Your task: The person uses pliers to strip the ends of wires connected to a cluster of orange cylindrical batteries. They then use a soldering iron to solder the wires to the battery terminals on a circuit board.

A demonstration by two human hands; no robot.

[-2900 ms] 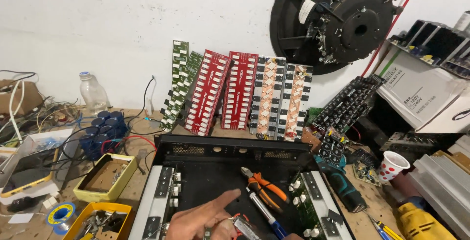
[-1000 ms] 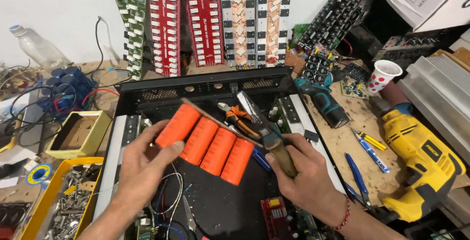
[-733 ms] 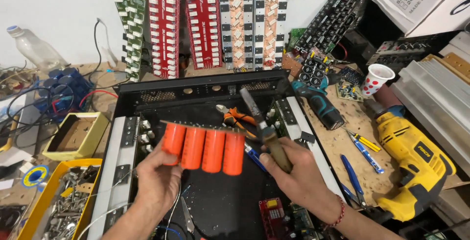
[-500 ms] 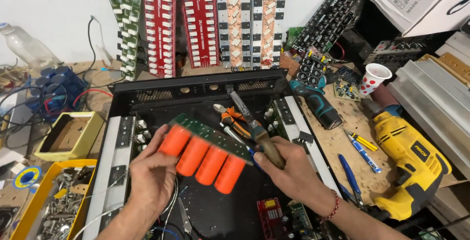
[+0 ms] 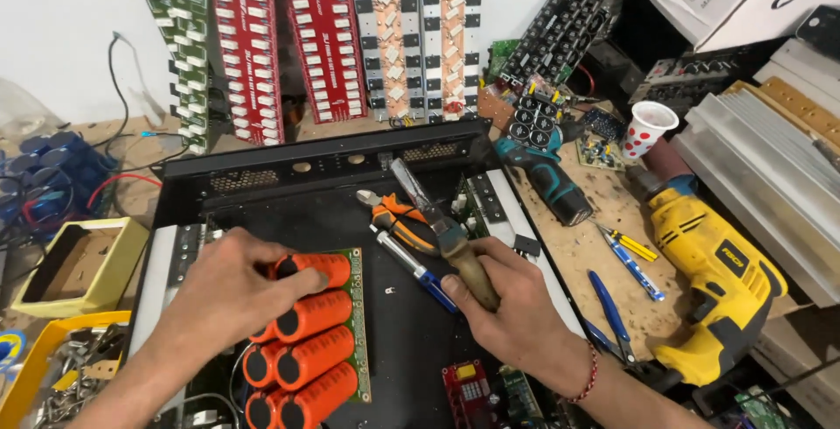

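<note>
Head view shows the left hand [image 5: 232,293] gripping the orange capacitor board [image 5: 311,341], its long axis running toward the person inside the black chassis [image 5: 306,166], while the right hand [image 5: 512,311] just beside clenches a wooden-handled tool [image 5: 455,249].

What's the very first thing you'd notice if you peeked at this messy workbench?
The bright orange cylinders on a green board jump out first, low in the black metal case, with the left hand resting on them. Next to them the right hand grips a worn tool handle. Off to the right, a big yellow drill lies on the table, and red, green and pale circuit boards stand along the back wall.
</note>
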